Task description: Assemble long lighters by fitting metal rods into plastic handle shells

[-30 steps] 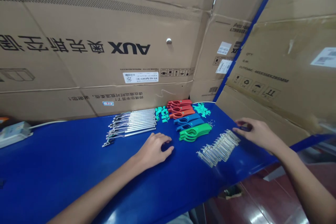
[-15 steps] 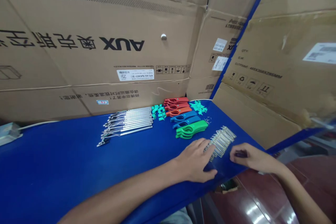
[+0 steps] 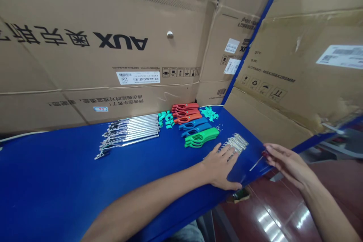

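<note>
My left hand (image 3: 219, 168) lies with fingers spread over the near end of a row of slim metal pieces (image 3: 238, 143) on the blue table, covering part of them. Off the table's right edge, my right hand (image 3: 293, 166) is closed around the dark red handle of a screwdriver (image 3: 256, 163). Its thin shaft points down and left, apart from the metal pieces. Just beyond my left hand are green plastic handle shells with finger loops (image 3: 202, 137). Blue shells (image 3: 194, 124), an orange shell (image 3: 187, 117) and red shells (image 3: 185, 107) lie behind them.
Silver tubes with wires (image 3: 141, 130) lie in a row at the left. Small teal plastic pieces (image 3: 210, 113) form a pile behind tiny loose bits (image 3: 219, 127); more teal pieces (image 3: 166, 119) lie beside the tubes. Cardboard walls (image 3: 113, 60) enclose the back and right.
My right hand has moved right and turned, so the screwdriver's shaft now shows. My left hand has spread flatter over the metal pieces. The view has shifted slightly to the right.
</note>
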`<action>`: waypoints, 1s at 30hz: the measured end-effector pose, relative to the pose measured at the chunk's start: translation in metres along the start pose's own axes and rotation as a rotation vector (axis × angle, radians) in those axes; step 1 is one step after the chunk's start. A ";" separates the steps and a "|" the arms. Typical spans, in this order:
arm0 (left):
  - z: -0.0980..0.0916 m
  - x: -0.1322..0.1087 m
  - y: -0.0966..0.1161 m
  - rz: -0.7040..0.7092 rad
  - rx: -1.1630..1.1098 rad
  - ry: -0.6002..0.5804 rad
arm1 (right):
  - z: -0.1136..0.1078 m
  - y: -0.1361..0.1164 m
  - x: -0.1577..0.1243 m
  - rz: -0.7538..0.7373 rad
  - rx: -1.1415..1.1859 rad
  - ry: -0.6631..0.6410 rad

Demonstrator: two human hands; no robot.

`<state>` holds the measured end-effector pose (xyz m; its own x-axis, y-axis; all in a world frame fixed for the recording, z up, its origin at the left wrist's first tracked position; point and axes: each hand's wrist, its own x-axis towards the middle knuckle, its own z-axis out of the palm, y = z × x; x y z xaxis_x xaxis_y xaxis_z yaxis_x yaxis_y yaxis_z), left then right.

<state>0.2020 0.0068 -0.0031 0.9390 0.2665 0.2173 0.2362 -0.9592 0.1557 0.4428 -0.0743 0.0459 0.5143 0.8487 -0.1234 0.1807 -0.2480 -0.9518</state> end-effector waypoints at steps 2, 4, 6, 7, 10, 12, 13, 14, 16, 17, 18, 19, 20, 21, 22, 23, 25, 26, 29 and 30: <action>0.002 0.003 0.001 -0.008 0.008 -0.030 | 0.002 0.008 0.002 0.031 0.002 0.027; 0.002 0.005 0.001 -0.021 0.022 -0.051 | 0.004 0.012 0.005 0.081 0.015 0.028; 0.002 0.005 0.001 -0.033 0.034 -0.053 | 0.006 0.014 0.008 0.135 0.028 0.007; 0.002 0.006 0.001 -0.037 0.037 -0.048 | 0.007 0.014 0.009 0.155 0.034 -0.002; 0.002 0.006 0.001 -0.040 0.036 -0.038 | 0.010 0.014 0.015 0.150 0.003 -0.012; 0.002 0.006 0.001 -0.041 0.035 -0.033 | 0.014 0.013 0.019 0.113 -0.072 -0.008; 0.003 0.005 0.001 -0.042 0.035 -0.030 | 0.016 0.013 0.022 0.095 -0.114 -0.009; 0.003 0.005 0.001 -0.043 0.034 -0.027 | 0.018 0.012 0.024 0.082 -0.150 -0.012; 0.005 0.005 0.001 -0.040 0.031 -0.015 | 0.022 0.011 0.028 0.070 -0.188 -0.025; 0.006 0.005 0.001 -0.039 0.029 -0.007 | 0.024 0.010 0.031 0.069 -0.193 -0.032; 0.007 0.004 0.001 -0.038 0.026 -0.001 | 0.026 0.010 0.033 0.069 -0.194 -0.038; 0.007 0.004 0.001 -0.038 0.022 0.002 | 0.027 0.009 0.034 0.070 -0.194 -0.043; 0.007 0.004 0.001 -0.039 0.018 0.001 | 0.028 0.008 0.035 0.071 -0.196 -0.051; 0.007 0.004 0.001 -0.039 0.017 -0.003 | 0.029 0.008 0.036 0.074 -0.198 -0.061; 0.007 0.004 0.002 -0.036 0.018 -0.009 | 0.029 0.007 0.036 0.077 -0.199 -0.072; 0.006 0.004 0.002 -0.032 0.020 -0.016 | 0.029 0.006 0.036 0.084 -0.201 -0.084; 0.004 0.004 0.002 -0.025 0.025 -0.026 | 0.027 0.004 0.034 0.110 -0.198 -0.112; 0.003 0.004 0.002 -0.025 0.026 -0.029 | 0.027 0.003 0.033 0.126 -0.190 -0.129; 0.001 0.004 0.001 -0.032 0.025 -0.033 | 0.026 0.001 0.030 0.162 -0.151 -0.174; 0.001 0.004 0.000 -0.032 0.024 -0.030 | 0.026 0.001 0.029 0.164 -0.140 -0.181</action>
<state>0.2057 0.0074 -0.0031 0.9380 0.2941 0.1835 0.2715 -0.9524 0.1389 0.4359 -0.0376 0.0337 0.3900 0.8586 -0.3328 0.2281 -0.4402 -0.8684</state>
